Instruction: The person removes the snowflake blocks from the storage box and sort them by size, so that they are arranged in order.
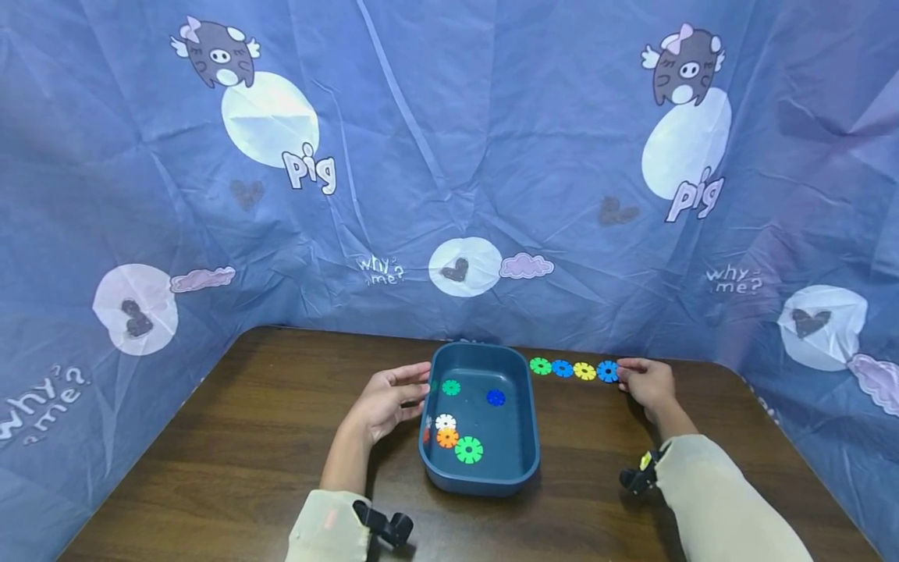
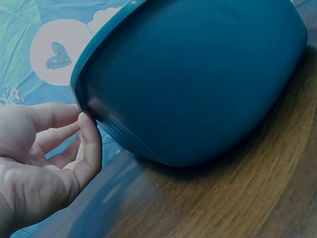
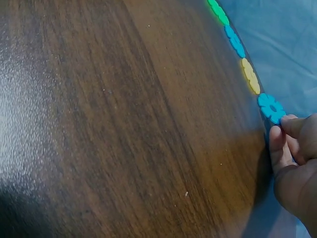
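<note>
My right hand pinches a blue notched plastic disc between thumb and fingers, tilted up off the table in the right wrist view. It stands at the right end of a row, beside a yellow disc, another blue disc and a green disc. Whether the held disc is joined to the yellow one, I cannot tell. My left hand touches the left side of a dark teal plastic bin near its rim with its fingertips; the fingers look relaxed.
Inside the bin lie a dark blue disc, a white disc, an orange disc and green discs. The brown wooden table ends at the back against a blue printed cloth.
</note>
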### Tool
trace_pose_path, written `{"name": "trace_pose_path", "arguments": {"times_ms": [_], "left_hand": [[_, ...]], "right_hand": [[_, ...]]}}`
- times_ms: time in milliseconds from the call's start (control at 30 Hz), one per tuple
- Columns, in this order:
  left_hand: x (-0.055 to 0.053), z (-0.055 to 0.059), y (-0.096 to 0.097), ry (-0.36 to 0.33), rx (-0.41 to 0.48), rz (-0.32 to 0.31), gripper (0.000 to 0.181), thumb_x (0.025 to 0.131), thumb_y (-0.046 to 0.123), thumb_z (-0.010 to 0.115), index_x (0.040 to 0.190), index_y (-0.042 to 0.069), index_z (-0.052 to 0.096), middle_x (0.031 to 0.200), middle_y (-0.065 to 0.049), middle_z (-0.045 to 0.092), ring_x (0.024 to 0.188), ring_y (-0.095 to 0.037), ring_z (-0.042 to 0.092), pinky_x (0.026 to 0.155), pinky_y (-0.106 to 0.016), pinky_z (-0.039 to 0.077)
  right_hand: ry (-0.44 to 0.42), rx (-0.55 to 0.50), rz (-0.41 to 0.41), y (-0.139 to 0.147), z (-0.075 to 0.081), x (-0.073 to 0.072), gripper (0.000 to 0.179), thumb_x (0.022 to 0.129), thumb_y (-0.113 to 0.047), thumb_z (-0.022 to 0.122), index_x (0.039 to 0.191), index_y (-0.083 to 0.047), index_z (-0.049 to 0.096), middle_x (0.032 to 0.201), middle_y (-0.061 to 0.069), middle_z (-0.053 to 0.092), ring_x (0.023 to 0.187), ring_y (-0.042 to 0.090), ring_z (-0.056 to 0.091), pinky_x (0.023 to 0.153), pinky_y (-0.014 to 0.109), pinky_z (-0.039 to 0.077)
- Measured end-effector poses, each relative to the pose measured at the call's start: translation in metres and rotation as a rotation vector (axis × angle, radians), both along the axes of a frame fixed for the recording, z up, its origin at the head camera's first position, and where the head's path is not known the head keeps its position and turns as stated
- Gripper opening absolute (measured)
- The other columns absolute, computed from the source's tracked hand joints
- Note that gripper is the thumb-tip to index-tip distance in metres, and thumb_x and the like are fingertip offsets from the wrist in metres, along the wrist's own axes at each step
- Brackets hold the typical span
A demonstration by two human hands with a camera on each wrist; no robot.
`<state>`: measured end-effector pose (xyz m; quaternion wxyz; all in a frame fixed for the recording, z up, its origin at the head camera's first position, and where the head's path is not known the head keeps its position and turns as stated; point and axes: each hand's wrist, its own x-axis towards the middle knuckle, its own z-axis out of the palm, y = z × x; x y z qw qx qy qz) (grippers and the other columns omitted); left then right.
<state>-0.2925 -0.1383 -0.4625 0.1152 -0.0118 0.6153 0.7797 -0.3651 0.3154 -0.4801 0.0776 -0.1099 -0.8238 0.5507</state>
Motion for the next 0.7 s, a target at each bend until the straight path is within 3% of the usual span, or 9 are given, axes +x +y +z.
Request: {"name": "trace_pose_path", "arguments": {"times_ms": [167,500,700], "left_hand": [[-0.0006,0.0,-0.0002,-0.006,-0.007,0.0,0.046,0.094,-0.005,0.066,0.14,0.0,0.06,0.137,-0.021,0.059,0.098,-0.02,0.066,0.078,-0.034,0.057],[0.0004,-0.0006,-0.0002,0.002,-0.003,0.001,0.046,0.094,-0.005,0.066,0.139,0.0,0.06,0.138,-0.024,0.058,0.093,-0.02,0.067,0.076,-0.033,0.058],[0.0007,0.0001,0.0,-0.003,-0.006,0.003,0.045,0.094,-0.004,0.066,0.139,0.001,0.061,0.137,-0.022,0.059,0.097,-0.021,0.066,0.077,-0.034,0.058]], "right_hand": [[-0.01,0.013,-0.005,-0.0014,0.0008,0.0008,0.028,0.099,0.001,0.061,0.123,0.014,0.065,0.101,0.009,0.073,0.068,0.004,0.064,0.064,0.021,0.057],[-0.019,-0.001,-0.013,-0.0007,0.0011,0.0025,0.029,0.1,0.0,0.06,0.125,0.014,0.064,0.095,0.005,0.072,0.069,0.001,0.064,0.065,0.021,0.057],[-0.009,-0.039,-0.009,0.0023,0.0015,0.0038,0.032,0.1,0.002,0.059,0.128,0.017,0.06,0.104,0.014,0.072,0.071,-0.001,0.063,0.068,0.021,0.058]]}}
